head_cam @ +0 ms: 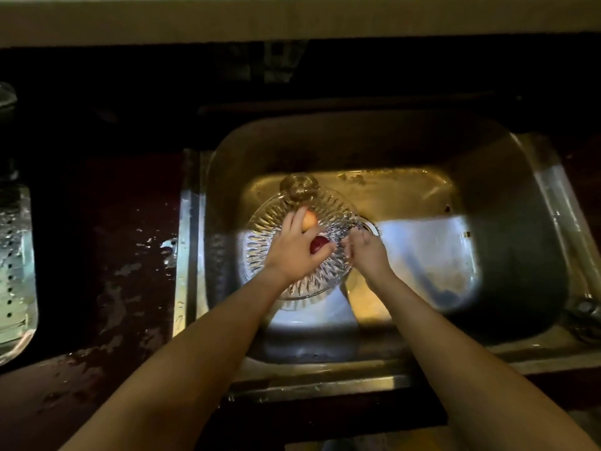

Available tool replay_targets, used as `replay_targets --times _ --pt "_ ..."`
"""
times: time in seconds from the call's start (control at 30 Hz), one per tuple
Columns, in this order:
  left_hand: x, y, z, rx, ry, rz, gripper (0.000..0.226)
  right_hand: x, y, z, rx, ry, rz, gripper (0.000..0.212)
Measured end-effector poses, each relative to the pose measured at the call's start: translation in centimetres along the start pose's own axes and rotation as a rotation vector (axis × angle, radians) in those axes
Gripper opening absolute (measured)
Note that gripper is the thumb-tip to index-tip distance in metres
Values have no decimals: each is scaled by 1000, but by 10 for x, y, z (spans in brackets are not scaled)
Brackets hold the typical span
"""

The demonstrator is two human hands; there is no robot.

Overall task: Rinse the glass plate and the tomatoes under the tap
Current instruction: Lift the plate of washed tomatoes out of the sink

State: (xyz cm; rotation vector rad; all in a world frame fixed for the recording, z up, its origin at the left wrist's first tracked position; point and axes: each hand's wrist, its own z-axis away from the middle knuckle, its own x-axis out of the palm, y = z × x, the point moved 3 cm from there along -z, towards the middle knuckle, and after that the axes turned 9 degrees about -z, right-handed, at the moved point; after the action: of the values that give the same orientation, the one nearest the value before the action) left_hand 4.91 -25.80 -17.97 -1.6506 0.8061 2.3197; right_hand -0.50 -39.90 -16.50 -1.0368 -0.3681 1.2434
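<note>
Left hand (294, 247) is closed on two tomatoes (317, 244) over the glass plate (260, 252), whose rim is gripped by the right hand (366, 250), in the steel sink (507, 222) set into a dark wet surface (97, 255).

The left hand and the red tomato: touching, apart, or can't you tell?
Touching. The head view shows the left hand with fingers curled over the red tomato above the glass plate.

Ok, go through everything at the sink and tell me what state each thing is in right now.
glass plate: held over the sink, wet, water splashing on its right edge
pale tomato: on the plate, under the left fingers
red tomato: on the plate, against the left thumb
left hand: pressing both tomatoes
right hand: at the plate's right rim, grip unclear
sink: wet
</note>
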Motion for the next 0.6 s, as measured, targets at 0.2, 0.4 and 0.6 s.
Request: replay_targets --times 0.2,0.4,0.6 --pt "-36 12 0 32 -36 108 57 -19 -37 18 -23 82 37 41" --pt "-57 14 6 -8 -91 357 49 -27 -75 32 -42 118 143 38" --pt "-84 16 11 -15 -66 468 44 -28 -106 46 -59 156 176 26"
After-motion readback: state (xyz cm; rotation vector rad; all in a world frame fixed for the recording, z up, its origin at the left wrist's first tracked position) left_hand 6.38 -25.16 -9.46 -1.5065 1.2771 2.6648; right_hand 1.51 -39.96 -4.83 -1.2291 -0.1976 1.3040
